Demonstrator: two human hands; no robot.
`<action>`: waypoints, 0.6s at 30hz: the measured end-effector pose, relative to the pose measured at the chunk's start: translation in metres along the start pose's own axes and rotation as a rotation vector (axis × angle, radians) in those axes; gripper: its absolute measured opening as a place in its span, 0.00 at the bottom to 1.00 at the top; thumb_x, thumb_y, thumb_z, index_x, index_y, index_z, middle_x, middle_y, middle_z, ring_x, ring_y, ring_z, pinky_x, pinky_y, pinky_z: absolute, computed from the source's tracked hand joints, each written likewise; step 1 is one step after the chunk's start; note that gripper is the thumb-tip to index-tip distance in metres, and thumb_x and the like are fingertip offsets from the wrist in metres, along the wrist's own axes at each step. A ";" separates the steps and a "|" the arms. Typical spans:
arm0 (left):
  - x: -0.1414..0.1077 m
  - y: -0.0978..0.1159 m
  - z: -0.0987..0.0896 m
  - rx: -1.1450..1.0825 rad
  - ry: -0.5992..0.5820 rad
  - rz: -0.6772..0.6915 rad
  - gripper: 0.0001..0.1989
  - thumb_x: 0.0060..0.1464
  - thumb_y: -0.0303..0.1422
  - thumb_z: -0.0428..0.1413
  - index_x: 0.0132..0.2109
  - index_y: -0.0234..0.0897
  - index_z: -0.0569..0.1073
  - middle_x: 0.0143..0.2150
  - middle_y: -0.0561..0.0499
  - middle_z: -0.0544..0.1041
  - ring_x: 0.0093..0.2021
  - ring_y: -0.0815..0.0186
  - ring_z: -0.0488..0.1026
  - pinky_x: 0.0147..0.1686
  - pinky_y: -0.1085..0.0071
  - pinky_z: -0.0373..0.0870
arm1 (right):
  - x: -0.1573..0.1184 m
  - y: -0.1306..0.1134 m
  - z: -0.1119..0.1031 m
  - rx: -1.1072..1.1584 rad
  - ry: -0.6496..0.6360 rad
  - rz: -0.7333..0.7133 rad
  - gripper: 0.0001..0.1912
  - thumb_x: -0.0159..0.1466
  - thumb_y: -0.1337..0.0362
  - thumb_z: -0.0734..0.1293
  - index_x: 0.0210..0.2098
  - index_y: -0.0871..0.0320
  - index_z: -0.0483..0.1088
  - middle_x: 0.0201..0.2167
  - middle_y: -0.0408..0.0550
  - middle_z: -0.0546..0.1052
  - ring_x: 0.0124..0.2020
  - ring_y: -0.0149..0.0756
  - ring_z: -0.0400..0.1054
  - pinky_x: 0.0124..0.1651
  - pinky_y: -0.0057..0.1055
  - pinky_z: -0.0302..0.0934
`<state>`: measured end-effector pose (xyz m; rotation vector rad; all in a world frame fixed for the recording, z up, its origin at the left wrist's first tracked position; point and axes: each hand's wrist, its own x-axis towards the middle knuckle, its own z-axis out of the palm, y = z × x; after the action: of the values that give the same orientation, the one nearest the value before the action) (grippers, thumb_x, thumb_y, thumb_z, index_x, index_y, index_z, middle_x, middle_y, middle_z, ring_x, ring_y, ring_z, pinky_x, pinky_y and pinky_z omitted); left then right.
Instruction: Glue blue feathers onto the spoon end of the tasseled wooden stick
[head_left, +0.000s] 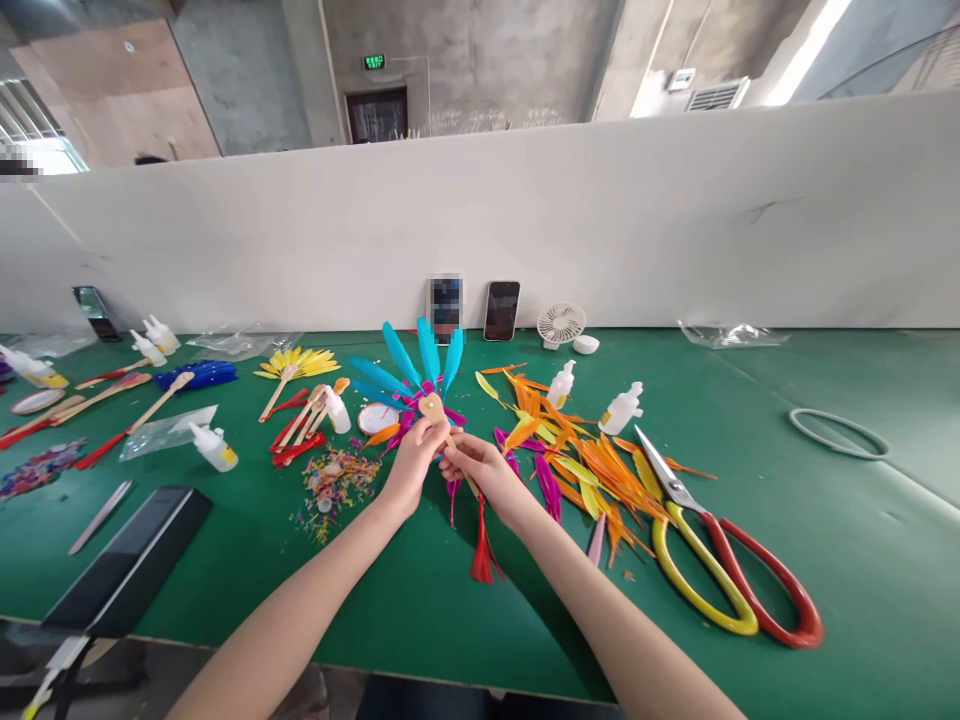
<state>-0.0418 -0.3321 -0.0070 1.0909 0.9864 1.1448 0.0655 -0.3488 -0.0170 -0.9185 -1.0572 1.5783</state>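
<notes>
Head camera: a person's two bare hands meet above the middle of a green desk (825, 560), working on a half-built feather fan (420, 385). The left hand (411, 462) is closed in a pinch on the fan's wooden handle (433, 408), fingertips just under its rounded head. The right hand (480, 468) is closed around the same stick lower down, touching the left hand; a red tassel (481, 550) hangs from below the right grip down to the desk. The fan sits directly beyond both grips, its blue feathers (409, 360) spreading upward and away from the fingers, magenta ones showing beneath.

Just right of the right hand lies a loose heap of orange and yellow feathers (592, 465), with two small white glue bottles (621, 408) beyond it. Large scissors (712, 560) with one yellow and one red handle rest near the heap's right edge. To the left of the left hand lie coloured scraps (337, 485), a yellow feather fan (298, 363) and more wooden sticks (304, 420). A small white desk fan (561, 325) stands against the white partition at the back.
</notes>
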 end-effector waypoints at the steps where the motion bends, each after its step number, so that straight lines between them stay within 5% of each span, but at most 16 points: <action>1: -0.001 0.000 0.001 0.009 -0.011 0.004 0.16 0.43 0.41 0.55 0.37 0.34 0.70 0.35 0.48 0.75 0.30 0.68 0.70 0.27 0.73 0.63 | 0.000 0.000 0.000 0.020 0.000 -0.001 0.16 0.42 0.53 0.70 0.25 0.58 0.69 0.19 0.39 0.70 0.23 0.28 0.63 0.30 0.28 0.58; 6: -0.001 0.001 0.003 0.098 -0.031 0.059 0.15 0.42 0.41 0.55 0.34 0.33 0.71 0.29 0.50 0.74 0.26 0.69 0.68 0.24 0.74 0.63 | 0.000 0.001 0.001 0.069 0.037 -0.020 0.17 0.43 0.52 0.70 0.26 0.57 0.67 0.18 0.37 0.68 0.21 0.26 0.61 0.28 0.26 0.56; 18: 0.003 0.001 0.001 0.107 0.054 0.137 0.12 0.40 0.37 0.57 0.32 0.34 0.70 0.35 0.46 0.76 0.41 0.61 0.71 0.43 0.67 0.65 | 0.002 0.006 0.000 -0.257 0.199 -0.189 0.19 0.51 0.47 0.62 0.29 0.57 0.67 0.16 0.38 0.61 0.19 0.28 0.57 0.23 0.28 0.56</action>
<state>-0.0404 -0.3295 -0.0063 1.2339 1.0369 1.2489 0.0631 -0.3474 -0.0230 -1.0897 -1.1837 1.1881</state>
